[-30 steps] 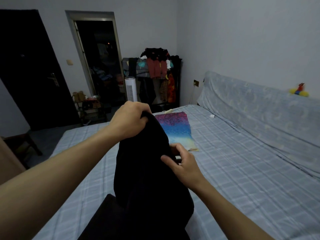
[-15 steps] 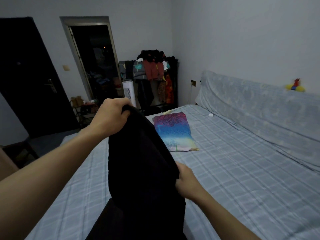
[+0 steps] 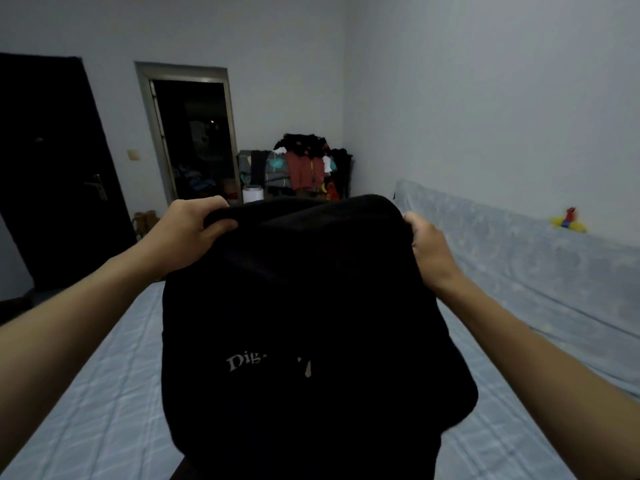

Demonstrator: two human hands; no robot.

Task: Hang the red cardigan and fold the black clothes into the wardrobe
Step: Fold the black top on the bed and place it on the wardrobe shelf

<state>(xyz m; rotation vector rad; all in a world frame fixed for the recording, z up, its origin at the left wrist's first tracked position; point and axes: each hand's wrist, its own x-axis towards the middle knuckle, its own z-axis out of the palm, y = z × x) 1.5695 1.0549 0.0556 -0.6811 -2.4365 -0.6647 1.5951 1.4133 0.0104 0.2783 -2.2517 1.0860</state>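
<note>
- left hand (image 3: 187, 233) fingers curled over top-left edge of black garment (image 3: 311, 341), gripping it
- right hand (image 3: 427, 251) grips top-right edge, fingers hidden behind fabric
- garment held up spread between both hands above blue plaid bed (image 3: 104, 393), pale lettering "Dig" on front
- red cardigan (image 3: 304, 169) hangs on clothes rack (image 3: 346, 174) in far corner

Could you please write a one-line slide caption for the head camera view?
Left hand and right hand grip the black garment by its top corners, spread above the bed.
</note>
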